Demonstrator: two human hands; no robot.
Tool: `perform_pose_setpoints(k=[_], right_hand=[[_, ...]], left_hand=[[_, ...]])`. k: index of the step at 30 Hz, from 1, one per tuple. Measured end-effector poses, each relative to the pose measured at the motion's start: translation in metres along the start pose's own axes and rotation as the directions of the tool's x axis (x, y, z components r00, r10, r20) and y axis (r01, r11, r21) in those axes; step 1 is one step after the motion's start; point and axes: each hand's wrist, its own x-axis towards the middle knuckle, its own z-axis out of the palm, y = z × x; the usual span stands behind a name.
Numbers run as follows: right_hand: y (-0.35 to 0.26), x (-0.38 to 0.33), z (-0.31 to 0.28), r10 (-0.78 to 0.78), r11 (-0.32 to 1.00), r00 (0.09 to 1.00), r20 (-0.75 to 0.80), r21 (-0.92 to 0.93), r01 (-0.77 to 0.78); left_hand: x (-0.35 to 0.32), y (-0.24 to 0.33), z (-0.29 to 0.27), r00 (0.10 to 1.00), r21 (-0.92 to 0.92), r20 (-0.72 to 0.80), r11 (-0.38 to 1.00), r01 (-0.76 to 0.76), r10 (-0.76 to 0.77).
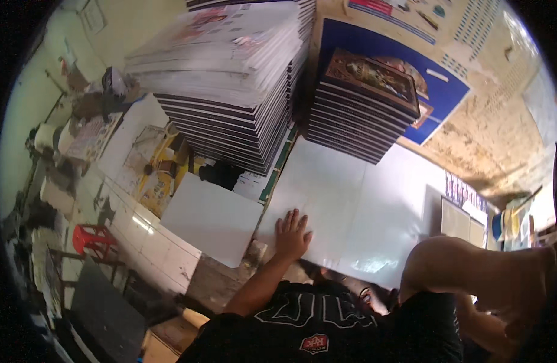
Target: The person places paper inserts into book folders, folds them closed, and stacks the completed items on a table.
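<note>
My left hand [293, 235] lies flat on the near left edge of a glossy white tabletop [345, 199], palm down with its fingers spread. It holds nothing. My right arm [472, 266] is bent and raised close to the camera at the lower right, covering the table's near right corner. No fingers of my right hand can be made out. Beyond my left hand, on the far side of the tabletop, stands a stack of dark hardcover books [363, 115] with an ornate picture on the top cover.
At the back left rises a tall stack of dark boards [230, 133] topped with white printed sheets [230, 48]. A plain white panel [212, 218] lies left of the table. A red stool [94, 239] and a dark chair [103, 296] stand at the left. Rolls of tape [507, 225] are at the far right.
</note>
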Motion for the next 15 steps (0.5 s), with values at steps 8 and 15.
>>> perform_pose_setpoints(k=[8,15], right_hand=[[0.16,-0.174,0.264,0.262,0.854,0.956,0.13,-0.493,-0.167],[0.178,-0.181,0.287,0.303,0.892,0.94,0.154,-0.394,-0.223]], left_hand=[[-0.002,0.0,0.0,0.999,0.026,-0.003,0.998,-0.05,0.05],[-0.001,0.002,-0.006,0.997,0.037,-0.015,0.997,-0.074,0.074]])
